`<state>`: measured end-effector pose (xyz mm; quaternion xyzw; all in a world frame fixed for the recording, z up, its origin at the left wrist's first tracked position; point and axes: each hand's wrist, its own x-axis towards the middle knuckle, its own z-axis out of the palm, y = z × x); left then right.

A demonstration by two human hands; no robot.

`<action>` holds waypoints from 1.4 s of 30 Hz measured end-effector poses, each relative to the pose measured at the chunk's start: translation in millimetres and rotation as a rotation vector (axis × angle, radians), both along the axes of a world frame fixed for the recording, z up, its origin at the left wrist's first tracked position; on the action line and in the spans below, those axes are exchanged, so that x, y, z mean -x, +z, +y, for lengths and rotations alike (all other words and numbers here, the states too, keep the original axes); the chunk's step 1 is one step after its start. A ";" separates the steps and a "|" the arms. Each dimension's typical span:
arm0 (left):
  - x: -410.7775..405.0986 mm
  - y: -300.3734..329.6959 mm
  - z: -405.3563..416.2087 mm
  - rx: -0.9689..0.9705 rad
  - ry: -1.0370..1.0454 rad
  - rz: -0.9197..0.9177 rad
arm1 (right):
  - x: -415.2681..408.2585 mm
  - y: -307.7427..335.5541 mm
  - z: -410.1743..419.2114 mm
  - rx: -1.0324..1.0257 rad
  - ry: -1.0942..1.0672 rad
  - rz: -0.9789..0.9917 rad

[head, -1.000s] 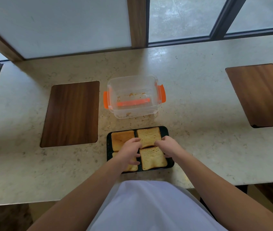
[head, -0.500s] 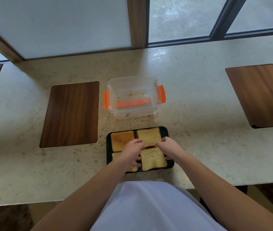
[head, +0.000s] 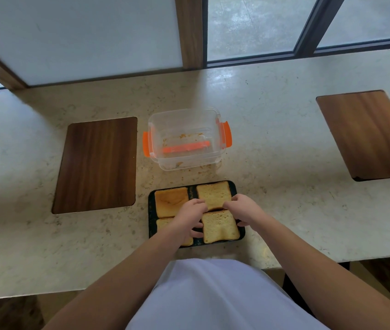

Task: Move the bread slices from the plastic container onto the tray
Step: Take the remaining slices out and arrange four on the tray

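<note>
1. Both hands sit low over the tray (head: pixel 151 211), and across the last second they have barely shifted; the left hand (head: pixel 190 216) has crept a touch toward the middle, the right hand (head: pixel 242 210) has stayed by the right-hand slices.

2. 4 bread slices lie flat on the tray in a 2 by 2 grid: far-left slice (head: pixel 170 201), far-right slice (head: pixel 214 192), near-right slice (head: pixel 219 226), and a near-left slice (head: pixel 163 222) mostly hidden under the left hand.

3. Left fingers are curled down at the seam between the slices, tips touching bread; whether they pinch an edge, I cannot tell. Right fingers are bent at the edge where the 2 right slices meet, looking like a light nudge, not a lift.

4. The plastic container (head: pixel 187 139) stands on the tabletop (head: pixel 272 163) just beyond the tray, holding only crumbs and an orange strip.

5. My read: the transfer looks finished, and this small fidgeting is tidying the layout. All that seems left is to let go.

6. Wooden boards (head: pixel 96 163) lie to either side, untouched.
</note>
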<state>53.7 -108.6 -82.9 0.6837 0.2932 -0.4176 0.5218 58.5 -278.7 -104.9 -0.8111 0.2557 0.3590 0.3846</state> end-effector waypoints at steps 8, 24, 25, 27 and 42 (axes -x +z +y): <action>-0.1 -4.0 3.0 0.009 -0.019 -0.017 | 1.9 -2.5 0.2 0.015 0.021 -0.010; 18.0 -5.8 51.1 -0.587 -0.699 -0.853 | 3.9 28.0 53.1 0.476 0.446 -0.181; 17.8 -5.3 55.0 -0.614 -0.743 -0.867 | 4.4 28.9 58.0 0.466 0.462 -0.184; 18.1 -6.2 60.2 -0.640 -0.811 -0.880 | 7.6 30.2 64.7 0.468 0.479 -0.203; 122.1 33.3 14.0 -0.735 -0.915 -0.620 | 116.9 75.6 45.1 0.501 0.537 -0.356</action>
